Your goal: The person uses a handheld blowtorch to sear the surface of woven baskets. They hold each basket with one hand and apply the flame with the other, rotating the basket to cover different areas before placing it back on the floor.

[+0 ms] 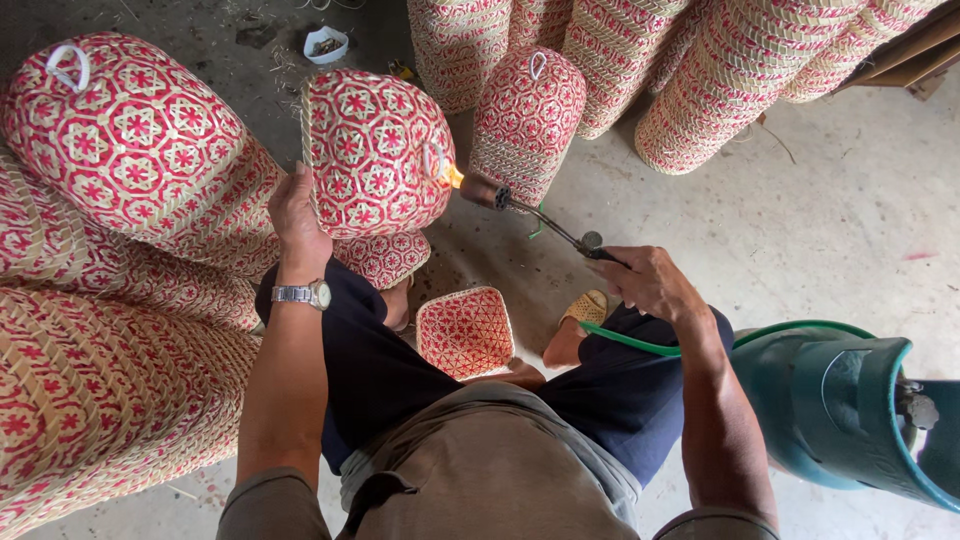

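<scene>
My left hand grips the rim of a red woven basket, holding it up over my knees. My right hand is closed around a torch, its small flame touching the basket's side. A green hose runs to the gas cylinder beside my right arm. More baskets are stacked at my left.

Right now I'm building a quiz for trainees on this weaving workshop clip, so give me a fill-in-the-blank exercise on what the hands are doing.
1. The left hand holds a red woven ____ up off the floor.
2. The right hand holds a gas ____ with a small flame at its tip.
3. A green hose runs from the right hand toward the teal ____.
4. A ____ is worn on the left wrist.

Missing words: basket; torch; cylinder; watch
</scene>
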